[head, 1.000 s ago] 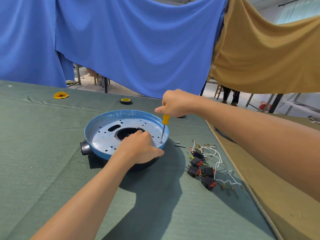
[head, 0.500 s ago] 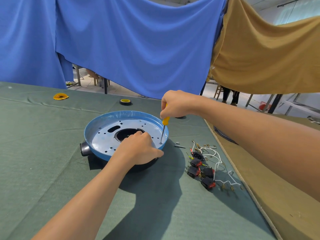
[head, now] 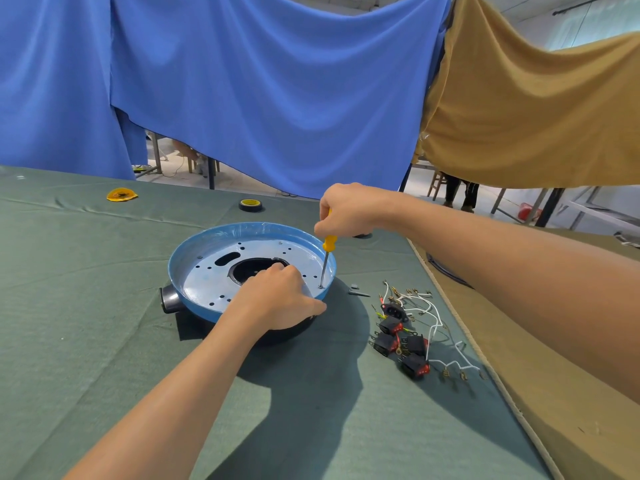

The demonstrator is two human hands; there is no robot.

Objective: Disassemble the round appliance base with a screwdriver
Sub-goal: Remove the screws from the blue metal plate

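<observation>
Nearest me the green cloth point(head: 104, 358) covers the table, and my left forearm reaches across it to the round base point(head: 207, 268), which sits on the cloth just ahead of me, open side up, a pale plate with holes inside a blue rim. My left hand point(head: 277, 299) grips its near edge: the fingers are curled over the rim onto the plate and the thumb lies along the outside, pointing right. A short black stub point(head: 169, 299) sticks out of the base on its left side. To the right of the base, apart from it, lie a cluster of black switches point(head: 405, 344) with red faces and their white wires point(head: 433, 323), and a couple of small grey pieces point(head: 356, 291) lie between them and the rim. The screwdriver point(head: 327, 258) stands almost upright with its tip down on the plate just inside the right rim. My right hand point(head: 349, 209) holds its yellow handle from above, fingers closed around the top. Farther back on the cloth sit a roll of tape point(head: 250, 205) and, well to the left, a yellow disc point(head: 121, 195). Behind the table hang a blue sheet point(head: 277, 98) and a tan sheet point(head: 536, 116).
</observation>
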